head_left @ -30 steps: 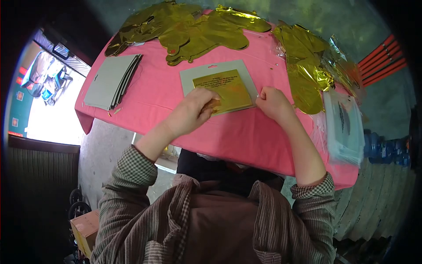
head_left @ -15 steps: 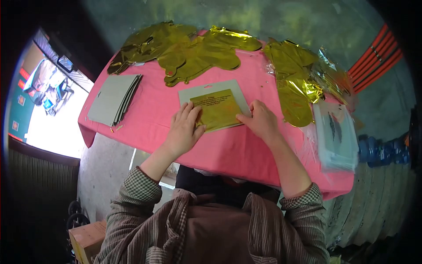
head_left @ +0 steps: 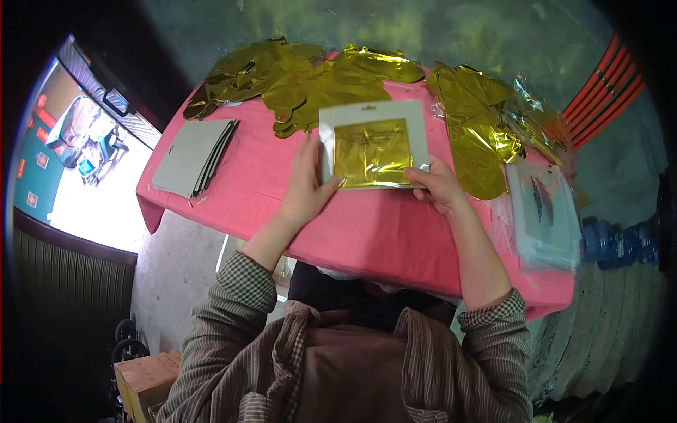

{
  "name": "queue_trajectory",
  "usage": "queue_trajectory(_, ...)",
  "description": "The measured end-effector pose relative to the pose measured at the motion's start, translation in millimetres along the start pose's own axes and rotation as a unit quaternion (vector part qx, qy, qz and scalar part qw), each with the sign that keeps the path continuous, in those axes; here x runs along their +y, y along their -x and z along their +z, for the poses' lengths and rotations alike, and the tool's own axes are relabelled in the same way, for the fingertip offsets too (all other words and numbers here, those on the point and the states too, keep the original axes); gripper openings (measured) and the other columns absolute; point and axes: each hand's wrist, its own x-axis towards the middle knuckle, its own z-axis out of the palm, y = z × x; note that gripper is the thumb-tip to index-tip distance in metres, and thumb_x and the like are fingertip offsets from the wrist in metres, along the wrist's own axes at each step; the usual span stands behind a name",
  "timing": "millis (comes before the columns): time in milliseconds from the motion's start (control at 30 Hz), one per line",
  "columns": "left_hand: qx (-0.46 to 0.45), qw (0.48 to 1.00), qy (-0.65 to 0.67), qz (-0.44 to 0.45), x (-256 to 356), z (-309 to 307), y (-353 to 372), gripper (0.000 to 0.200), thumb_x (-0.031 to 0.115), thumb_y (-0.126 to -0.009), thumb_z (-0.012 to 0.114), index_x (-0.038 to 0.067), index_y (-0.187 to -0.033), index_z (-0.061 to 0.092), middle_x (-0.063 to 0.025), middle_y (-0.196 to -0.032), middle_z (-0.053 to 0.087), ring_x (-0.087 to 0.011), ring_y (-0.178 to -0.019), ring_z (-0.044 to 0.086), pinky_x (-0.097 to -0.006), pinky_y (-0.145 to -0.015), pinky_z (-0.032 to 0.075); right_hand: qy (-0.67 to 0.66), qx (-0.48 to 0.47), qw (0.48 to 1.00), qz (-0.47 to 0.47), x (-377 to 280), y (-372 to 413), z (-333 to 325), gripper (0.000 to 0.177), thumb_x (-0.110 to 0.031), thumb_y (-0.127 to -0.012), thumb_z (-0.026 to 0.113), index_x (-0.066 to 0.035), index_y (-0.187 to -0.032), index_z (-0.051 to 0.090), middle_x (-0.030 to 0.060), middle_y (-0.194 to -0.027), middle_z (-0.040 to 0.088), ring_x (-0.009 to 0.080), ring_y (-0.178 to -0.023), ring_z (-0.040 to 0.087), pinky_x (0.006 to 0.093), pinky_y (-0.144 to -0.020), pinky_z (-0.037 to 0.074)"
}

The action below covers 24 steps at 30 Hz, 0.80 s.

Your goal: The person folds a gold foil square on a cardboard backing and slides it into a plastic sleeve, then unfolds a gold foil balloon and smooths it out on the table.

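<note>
A pale grey backing card (head_left: 417, 137) with a hang slot at its top is raised off the pink cloth and tilted towards me. On its front lies a folded gold foil balloon (head_left: 372, 151), square, with small print too blurred to read. My left hand (head_left: 305, 182) holds the card's left edge, thumb at the lower left corner. At the lower right corner my right hand (head_left: 441, 187) pinches the card, thumb in front and fingers partly hidden behind it.
Flat gold foil balloons (head_left: 317, 88) spread along the back of the pink-covered table (head_left: 352, 233), with more gold foil (head_left: 472, 127) at right. Grey cards (head_left: 190, 158) are stacked at left; clear plastic bags (head_left: 546, 218) lie at right. A cardboard box (head_left: 148, 377) sits on the floor.
The card with the gold foil has come up off the table and tilted upright, moving slightly right. My left hand has slid from the foil's front to the card's left edge.
</note>
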Motion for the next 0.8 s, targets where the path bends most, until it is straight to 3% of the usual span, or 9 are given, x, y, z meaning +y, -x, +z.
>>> queue_trajectory(33,0.055,0.995,0.075,-0.027,-3.4,3.2,-2.8,0.065,0.014,-0.078,0.071,-0.003,-0.131,0.038,-0.0274,-0.141,0.029,-0.0373,-0.133,0.031,-0.0428,-0.109,0.029,-0.018,0.002,0.998,-0.058,1.3,-0.9,-0.9,0.016,-0.012,-0.086,0.065,-0.007,-0.099,0.058,-0.0013,-0.078,0.058,0.0052,-0.055,0.049,0.0194,-0.042,0.036)
queue_trajectory(67,0.083,0.988,0.123,-0.039,-6.2,7.1,-4.3,0.057,0.016,-0.083,0.069,-0.006,-0.127,0.041,-0.0239,-0.127,0.047,-0.0311,-0.117,0.051,-0.0400,-0.094,0.047,-0.019,0.002,0.998,-0.058,2.0,-0.3,-1.6,0.016,-0.012,-0.086,0.065,-0.007,-0.099,0.058,-0.0013,-0.078,0.058,0.0052,-0.055,0.049,0.0194,-0.042,0.036)
queue_trajectory(100,0.084,0.988,0.122,-0.036,-2.2,2.8,-8.4,0.057,0.016,-0.083,0.069,-0.006,-0.127,0.041,-0.0239,-0.127,0.047,-0.0311,-0.117,0.051,-0.0400,-0.094,0.047,-0.033,0.005,0.996,-0.085,-1.4,0.8,-0.5,0.015,-0.012,-0.086,0.064,-0.009,-0.099,0.057,-0.0011,-0.078,0.058,0.0040,-0.056,0.048,0.0181,-0.041,0.035)
queue_trajectory(167,-0.084,0.849,0.458,-0.250,8.6,-10.5,-14.0,0.041,0.017,-0.087,0.066,-0.003,-0.119,0.049,-0.0164,-0.102,0.062,-0.0243,-0.087,0.066,-0.0316,-0.070,0.055,-0.048,0.006,0.992,-0.115,-4.1,2.9,3.0,0.014,-0.012,-0.087,0.064,-0.010,-0.098,0.056,-0.0009,-0.078,0.058,0.0027,-0.056,0.047,0.0169,-0.041,0.033)
queue_trajectory(200,-0.055,0.831,0.479,-0.276,11.9,-5.0,-12.5,0.026,0.017,-0.089,0.063,0.000,-0.109,0.055,-0.0087,-0.082,0.066,-0.0190,-0.065,0.067,-0.0258,-0.054,0.053,-0.047,0.008,0.992,-0.118,-3.7,2.9,4.0,0.013,-0.012,-0.088,0.064,-0.010,-0.098,0.056,-0.0014,-0.078,0.058,0.0027,-0.056,0.046,0.0174,-0.041,0.034)
queue_trajectory(433,-0.038,0.791,0.549,-0.267,16.9,-11.0,-7.8,0.023,0.021,-0.094,0.057,0.000,-0.103,0.059,-0.0104,-0.085,0.067,-0.0196,-0.067,0.067,-0.0250,-0.056,0.055,-0.103,-0.019,0.988,-0.116,-2.7,3.5,5.1,0.008,-0.015,-0.090,0.061,-0.011,-0.095,0.057,-0.0025,-0.077,0.056,0.0038,-0.054,0.045,0.0193,-0.042,0.034)
queue_trajectory(533,-0.029,0.756,0.590,-0.281,17.4,-11.7,-6.0,0.026,0.024,-0.096,0.052,0.000,-0.105,0.059,-0.0118,-0.093,0.067,-0.0206,-0.076,0.067,-0.0278,-0.065,0.057,-0.105,-0.027,0.986,-0.126,2.9,0.6,7.8,0.006,-0.014,-0.090,0.061,-0.011,-0.093,0.058,-0.0024,-0.075,0.056,0.0048,-0.053,0.045,0.0202,-0.041,0.034)
queue_trajectory(633,0.004,0.704,0.658,-0.268,35.0,1.5,6.7,0.024,0.019,-0.096,0.052,0.001,-0.112,0.056,-0.0116,-0.111,0.061,-0.0213,-0.097,0.062,-0.0357,-0.087,0.054,-0.079,-0.019,0.985,-0.154,3.6,0.3,13.8,0.004,-0.013,-0.090,0.061,-0.011,-0.092,0.059,-0.0019,-0.074,0.057,0.0054,-0.053,0.046,0.0205,-0.040,0.035)
queue_trajectory(800,0.077,0.719,0.643,-0.252,45.8,3.1,17.1,0.018,0.009,-0.090,0.061,-0.001,-0.105,0.060,-0.0097,-0.104,0.064,-0.0187,-0.094,0.062,-0.0338,-0.084,0.053,-0.033,-0.050,0.994,-0.095,7.5,5.9,48.4,0.004,-0.012,-0.090,0.060,-0.007,-0.091,0.059,0.0004,-0.075,0.059,0.0062,-0.052,0.047,0.0201,-0.040,0.035)
